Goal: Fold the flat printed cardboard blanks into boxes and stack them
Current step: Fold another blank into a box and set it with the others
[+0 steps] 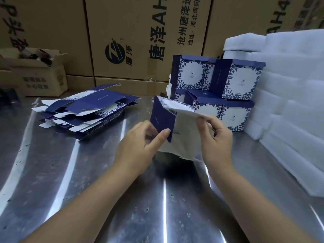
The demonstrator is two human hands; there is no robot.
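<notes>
I hold one partly opened blue and white cardboard blank (177, 123) above the steel table (87, 172). My left hand (140, 146) pinches its dark blue side panel between thumb and fingers. My right hand (215, 137) grips its white upper edge on the right. A loose pile of flat printed blanks (87, 109) lies at the back left of the table. Several folded blue-flowered boxes (219, 90) stand stacked in two layers behind the held blank.
White foam sheets (289, 93) are piled along the right side. Large brown cartons (131, 41) form a wall behind the table. A small open carton (38, 74) with dark objects in it sits at the far left.
</notes>
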